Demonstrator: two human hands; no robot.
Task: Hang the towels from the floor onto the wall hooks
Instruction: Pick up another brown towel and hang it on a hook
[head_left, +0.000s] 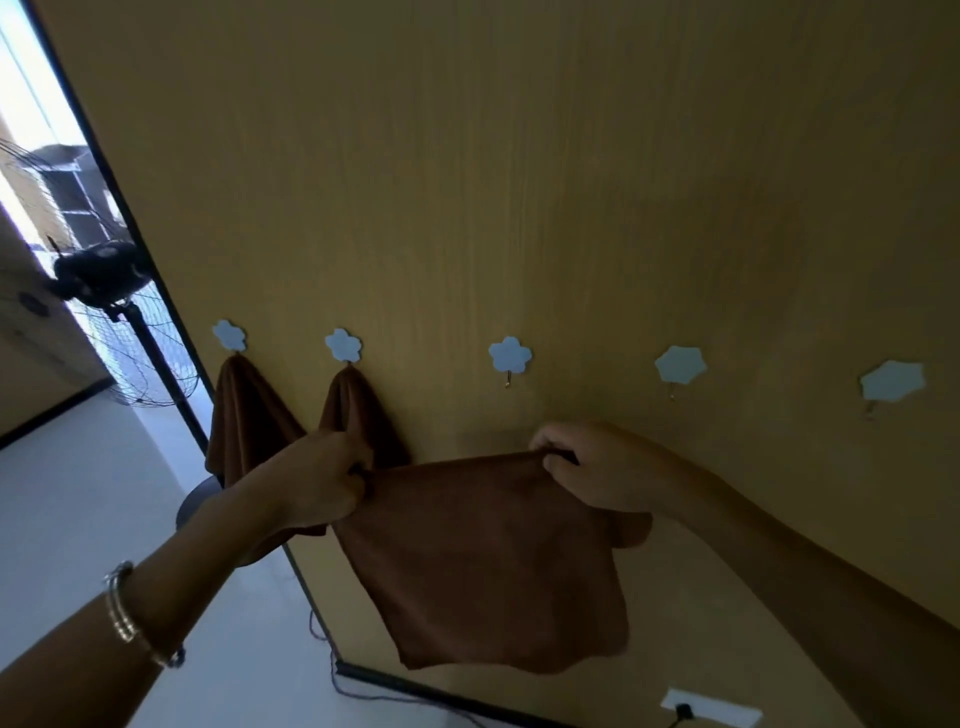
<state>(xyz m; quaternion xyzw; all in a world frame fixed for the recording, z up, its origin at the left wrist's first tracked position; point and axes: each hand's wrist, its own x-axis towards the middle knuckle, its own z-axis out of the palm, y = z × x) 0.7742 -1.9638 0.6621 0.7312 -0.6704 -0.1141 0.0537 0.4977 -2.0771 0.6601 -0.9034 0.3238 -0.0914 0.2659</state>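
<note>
I hold the square brown cloth towel (493, 561) spread by its top edge. My left hand (332, 483) pinches one corner and my right hand (597, 467) pinches the other, so the hem is taut for hooking. The free pale-blue flower-shaped wall hook (510, 356) sits at 12 o'clock, apart from the towel. At 10 o'clock hangs a second brown towel (363, 415), possibly touching my left hand and the likeliest snag. A black pedestal fan (104, 280) stands at 9 o'clock, well apart.

Black standing fan (98, 275) up and left of left hand (322, 478); round dark base (197, 501) just left of wrist. Dark cable (332, 670) on floor (78, 493) below left hand. White socket (727, 711), plugged, below right hand (597, 467).
</note>
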